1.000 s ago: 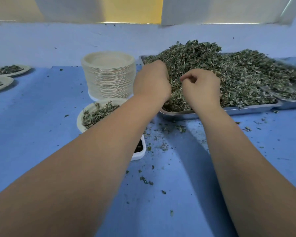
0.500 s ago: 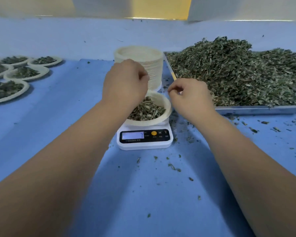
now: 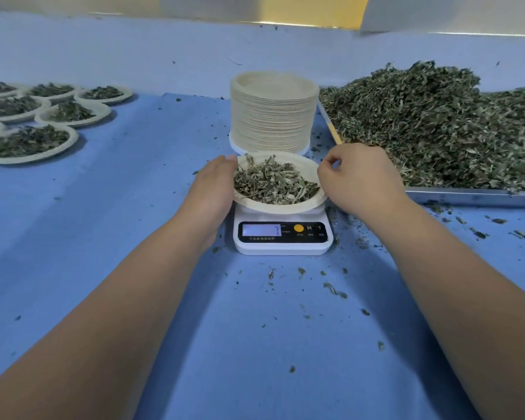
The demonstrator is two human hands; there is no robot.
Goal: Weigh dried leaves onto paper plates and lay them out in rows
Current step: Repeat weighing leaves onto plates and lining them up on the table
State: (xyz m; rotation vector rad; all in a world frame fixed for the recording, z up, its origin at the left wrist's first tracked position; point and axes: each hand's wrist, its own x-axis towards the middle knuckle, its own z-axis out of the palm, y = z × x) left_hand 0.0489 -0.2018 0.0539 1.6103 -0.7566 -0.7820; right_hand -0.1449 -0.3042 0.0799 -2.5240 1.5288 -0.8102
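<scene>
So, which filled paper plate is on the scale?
The plate just before the empty stack, on the white scale; the other filled plates lie far left.

A blue worktop (image 3: 109, 225) fills the view. At 12 o'clock stands a pale wall (image 3: 134, 47). A yellow panel (image 3: 312, 7) shows above it.

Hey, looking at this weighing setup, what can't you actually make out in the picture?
Scale display, head view: digits too small and blurred to read.
Left hand, head view: where it meets the plate is hidden by the rim, so the grip is unclear.
Right hand: its curled fingers hide whether it pinches anything.
Tray of dried leaves: cut off by the right edge.
Filled plates: the left edge cuts the rows off.
</scene>
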